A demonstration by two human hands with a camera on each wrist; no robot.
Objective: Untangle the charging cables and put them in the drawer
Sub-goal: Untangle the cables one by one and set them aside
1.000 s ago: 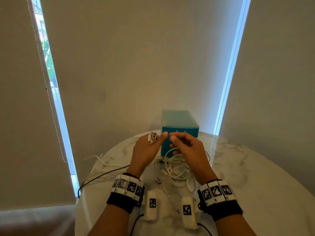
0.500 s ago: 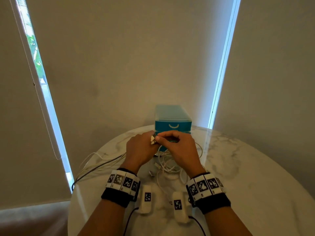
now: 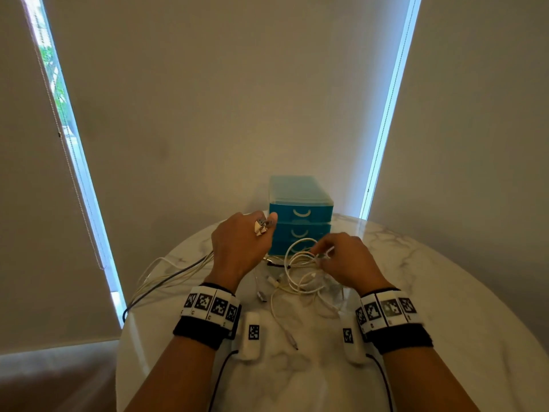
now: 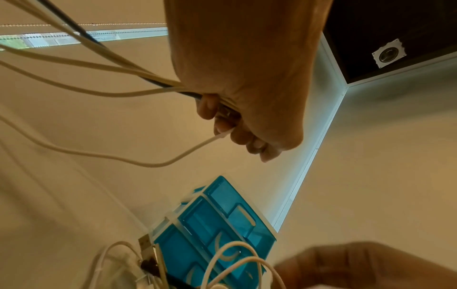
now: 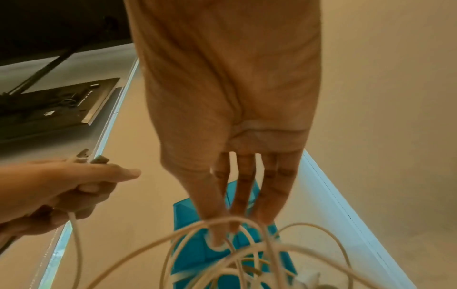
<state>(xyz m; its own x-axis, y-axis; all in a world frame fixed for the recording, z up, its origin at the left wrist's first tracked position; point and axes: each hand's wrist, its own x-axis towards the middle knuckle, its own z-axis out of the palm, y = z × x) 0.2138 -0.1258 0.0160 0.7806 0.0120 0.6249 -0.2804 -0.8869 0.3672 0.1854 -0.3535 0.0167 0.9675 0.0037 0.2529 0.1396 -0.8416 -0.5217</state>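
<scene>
The left hand (image 3: 237, 248) grips gathered plug ends; the right hand (image 3: 347, 260) pinches the light, limp cables (image 3: 300, 275); better held by the stiff plugs.

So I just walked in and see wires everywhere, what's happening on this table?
A person is sorting charging cables on a round marble table. The left hand holds several cable plugs, their leads trailing off to the left. The right hand picks at the tangled white cable pile. The blue plastic drawer unit behind is shut.
</scene>
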